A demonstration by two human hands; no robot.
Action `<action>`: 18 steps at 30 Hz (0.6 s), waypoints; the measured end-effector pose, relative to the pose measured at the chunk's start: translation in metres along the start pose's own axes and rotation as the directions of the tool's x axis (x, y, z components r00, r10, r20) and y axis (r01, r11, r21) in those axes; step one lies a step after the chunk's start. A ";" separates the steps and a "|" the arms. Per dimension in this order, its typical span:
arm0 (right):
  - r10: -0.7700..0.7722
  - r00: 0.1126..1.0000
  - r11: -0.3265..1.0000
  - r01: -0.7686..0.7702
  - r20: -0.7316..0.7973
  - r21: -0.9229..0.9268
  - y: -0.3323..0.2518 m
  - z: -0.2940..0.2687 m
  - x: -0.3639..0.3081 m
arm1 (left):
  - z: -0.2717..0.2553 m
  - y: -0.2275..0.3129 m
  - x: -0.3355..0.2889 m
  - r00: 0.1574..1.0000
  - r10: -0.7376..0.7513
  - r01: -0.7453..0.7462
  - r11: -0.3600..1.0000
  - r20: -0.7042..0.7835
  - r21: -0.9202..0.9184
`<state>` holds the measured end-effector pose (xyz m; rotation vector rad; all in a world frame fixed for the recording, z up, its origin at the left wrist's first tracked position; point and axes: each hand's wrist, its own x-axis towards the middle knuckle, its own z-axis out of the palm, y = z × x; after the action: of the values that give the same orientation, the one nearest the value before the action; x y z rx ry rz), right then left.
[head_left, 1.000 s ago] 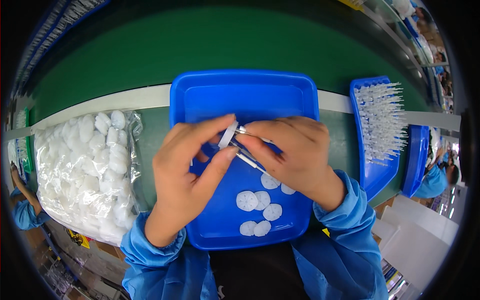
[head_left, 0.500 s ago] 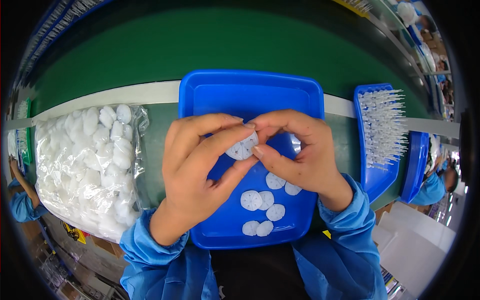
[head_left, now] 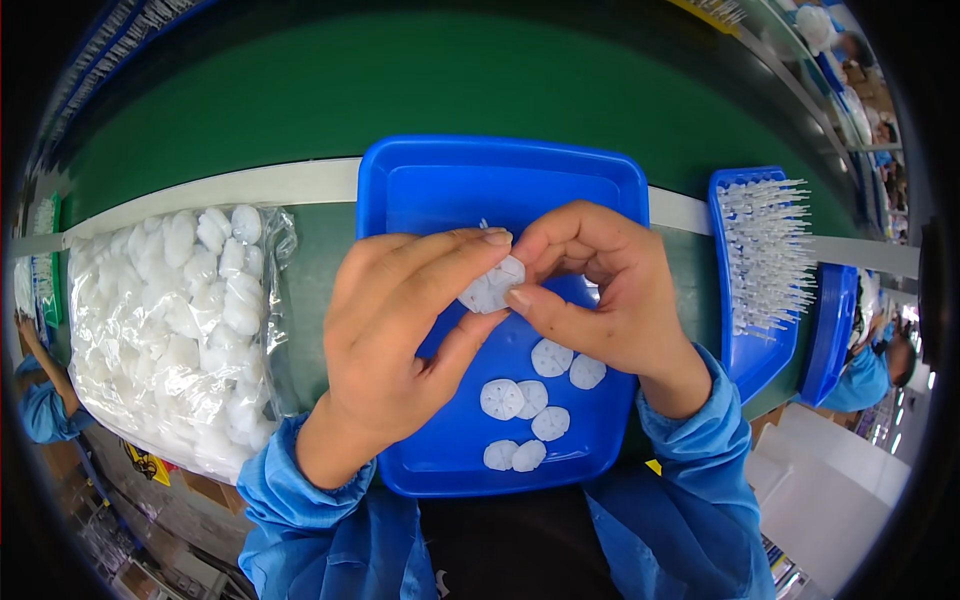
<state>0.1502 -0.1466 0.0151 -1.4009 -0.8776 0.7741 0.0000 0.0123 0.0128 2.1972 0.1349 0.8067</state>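
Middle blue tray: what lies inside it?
Seven white discs show in the tray; left hand and right hand, holding another disc, hide part of its floor, so anything beneath is unseen.

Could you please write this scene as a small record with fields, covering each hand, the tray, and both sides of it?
Left hand: holds a white disc above the tray
Right hand: thumb on that disc's right edge
Blue tray: seven loose discs visible inside
Left side: clear bag of white pieces
Right side: blue bin with thin white parts
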 end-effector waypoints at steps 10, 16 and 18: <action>-0.313 0.925 0.623 0.371 0.216 -0.688 0.001 0.007 0.013 | -0.019 -0.034 -0.008 0.910 -0.255 0.154 0.940 -0.327 -0.304; -0.359 0.689 0.079 0.694 0.629 -0.715 0.022 0.062 0.035 | -0.012 -0.026 0.000 0.788 -0.528 0.257 0.750 -0.318 -0.609; -0.318 0.738 0.095 0.650 0.595 -0.754 0.017 0.054 0.032 | -0.016 -0.025 -0.005 0.821 -0.532 0.301 0.713 -0.209 -0.634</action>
<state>0.1194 -0.0916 -0.0013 -1.7957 -2.1907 -0.2779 -0.0101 0.0379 0.0007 1.3321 0.5078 0.8539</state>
